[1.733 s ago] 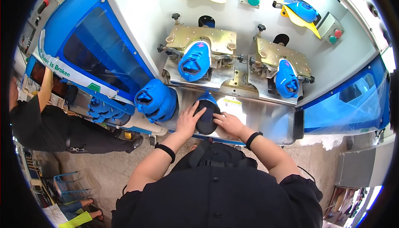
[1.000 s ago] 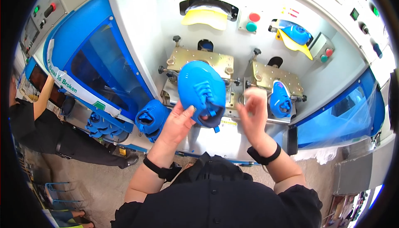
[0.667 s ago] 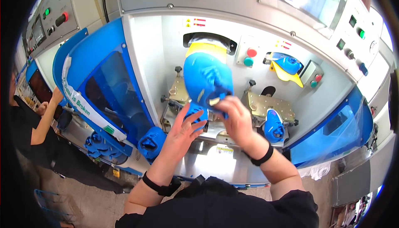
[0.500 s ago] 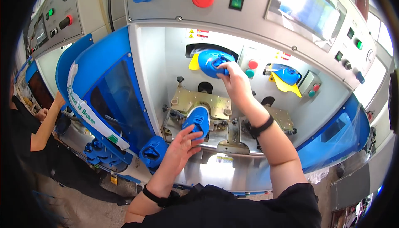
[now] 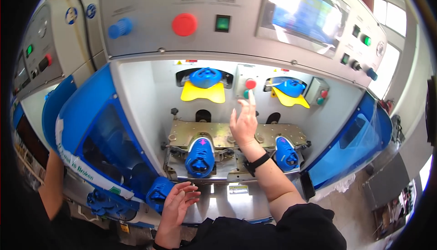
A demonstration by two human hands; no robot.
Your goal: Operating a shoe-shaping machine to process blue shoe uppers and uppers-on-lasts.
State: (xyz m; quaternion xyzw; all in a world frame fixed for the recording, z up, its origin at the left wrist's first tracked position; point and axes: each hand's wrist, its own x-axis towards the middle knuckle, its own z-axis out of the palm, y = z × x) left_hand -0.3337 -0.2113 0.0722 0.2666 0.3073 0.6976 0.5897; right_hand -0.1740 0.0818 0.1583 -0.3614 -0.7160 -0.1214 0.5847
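Green button [image 5: 246, 94]: located below the red button [image 5: 250, 84] on the central control box [image 5: 240, 79]. Right hand [image 5: 245, 125]: index fingertip at the green button, contact I cannot tell; fingers spread, nothing visible in them. Left hand [image 5: 179, 201]: fingers apart, half curled, empty, beside a blue shoe [image 5: 157, 192]. Blue upper [image 5: 205, 78]: in the left opening, above a yellow flap [image 5: 203, 94].

- The left clamped shoe [image 5: 200, 162] was blue, pink-marked at its white-edged far end.
- The right clamped shoe [image 5: 287, 155] was blue.
- The far-left shoe [image 5: 205, 78] and far-right shoe [image 5: 290, 87] were blue, the flaps [image 5: 202, 93] below them yellow.
- The lower button [image 5: 246, 94] was green, the upper button [image 5: 250, 84] red.
- The clamp plates [image 5: 185, 130] were brassy gold.
- The wristband [image 5: 258, 161] was black.
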